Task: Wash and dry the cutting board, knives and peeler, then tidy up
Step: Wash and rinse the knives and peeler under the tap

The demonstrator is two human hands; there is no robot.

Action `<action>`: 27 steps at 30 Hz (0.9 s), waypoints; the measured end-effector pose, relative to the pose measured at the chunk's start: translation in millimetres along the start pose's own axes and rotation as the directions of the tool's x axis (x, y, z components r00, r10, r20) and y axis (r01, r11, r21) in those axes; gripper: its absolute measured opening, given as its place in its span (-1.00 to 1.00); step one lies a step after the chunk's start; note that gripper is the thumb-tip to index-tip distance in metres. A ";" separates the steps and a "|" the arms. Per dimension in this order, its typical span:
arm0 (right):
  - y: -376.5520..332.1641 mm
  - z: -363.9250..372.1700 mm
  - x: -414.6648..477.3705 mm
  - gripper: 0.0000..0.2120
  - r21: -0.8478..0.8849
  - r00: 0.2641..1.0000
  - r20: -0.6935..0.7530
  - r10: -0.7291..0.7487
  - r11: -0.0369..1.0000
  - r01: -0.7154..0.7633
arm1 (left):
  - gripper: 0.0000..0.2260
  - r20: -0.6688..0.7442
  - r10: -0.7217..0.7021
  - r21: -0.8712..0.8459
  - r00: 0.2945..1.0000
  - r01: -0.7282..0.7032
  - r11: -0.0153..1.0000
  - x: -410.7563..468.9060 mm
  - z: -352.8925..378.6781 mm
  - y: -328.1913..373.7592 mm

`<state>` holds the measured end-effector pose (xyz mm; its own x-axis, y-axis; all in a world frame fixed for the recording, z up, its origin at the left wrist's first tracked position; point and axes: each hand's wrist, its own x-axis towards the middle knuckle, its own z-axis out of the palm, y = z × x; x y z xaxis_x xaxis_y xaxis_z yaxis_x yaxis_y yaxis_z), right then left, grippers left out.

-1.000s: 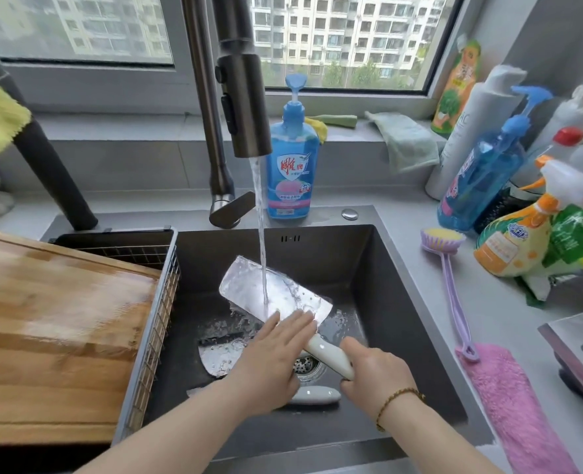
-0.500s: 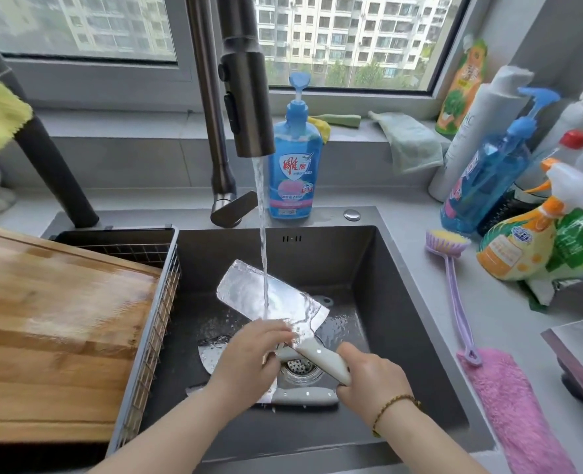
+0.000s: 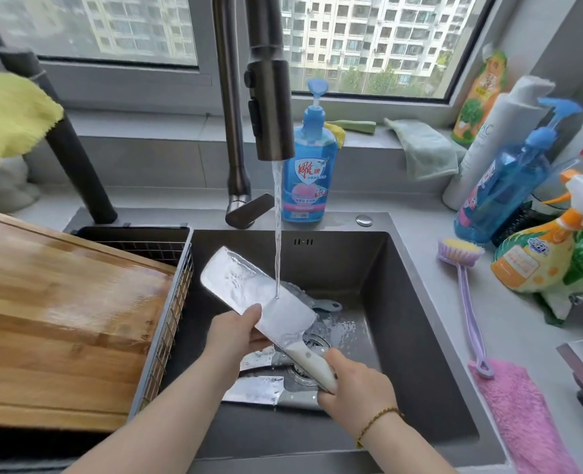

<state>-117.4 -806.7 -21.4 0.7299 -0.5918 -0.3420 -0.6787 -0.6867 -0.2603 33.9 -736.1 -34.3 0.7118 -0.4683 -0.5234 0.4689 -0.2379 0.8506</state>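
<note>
Two hands on cleaver [image 3: 249, 292]: right hand [image 3: 355, 388] gripped handle; my left hand [image 3: 235, 336], flat earlier, pinched the blade; rinse unfinished.

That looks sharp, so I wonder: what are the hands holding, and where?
A cleaver: right hand grips its white handle, left hand pinches the blade's near edge.

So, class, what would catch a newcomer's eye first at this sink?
The broad steel cleaver, held over the dark sink under water from the dark metal tap: the right hand grips its white handle, the left hand holds its blade. Left of the sink lies a large wooden cutting board.
</note>
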 end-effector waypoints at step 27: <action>-37.3 -2.3 44.8 -0.88 0.935 0.957 0.264 0.122 0.211 -0.284 | -0.89 0.185 0.189 0.530 0.964 -0.260 0.807 -30.5 -15.9 -19.6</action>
<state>-59.2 -808.5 -24.9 0.5947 -0.5384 -0.5970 -0.4265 0.4182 -0.8020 11.4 -703.6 -35.8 0.6787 -0.6537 -0.3347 -0.0836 -0.5216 0.8491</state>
